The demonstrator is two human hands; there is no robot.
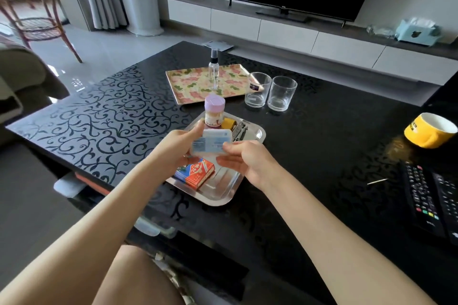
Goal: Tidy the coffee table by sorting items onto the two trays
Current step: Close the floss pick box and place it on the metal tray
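A: Hands holding anything?
B: Left hand point(178, 147) and right hand point(249, 164) are pinching a blurry white packet point(212, 142) above the steel tray point(223, 199).
A: Hiding what?
B: They're covering part of a red box point(198, 174) on that tray; floral tray point(195, 79) is lying beyond.

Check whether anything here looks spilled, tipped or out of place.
The yellow mug at far right looks tipped on its side, with a brownish patch beside it; spill or reflection, I cannot tell. A toothpick lies loose nearby.

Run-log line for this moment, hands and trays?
left hand: grips white box; right hand: grips white box; box: above steel tray; floral tray: spray bottle; loose: glasses, yellow mug
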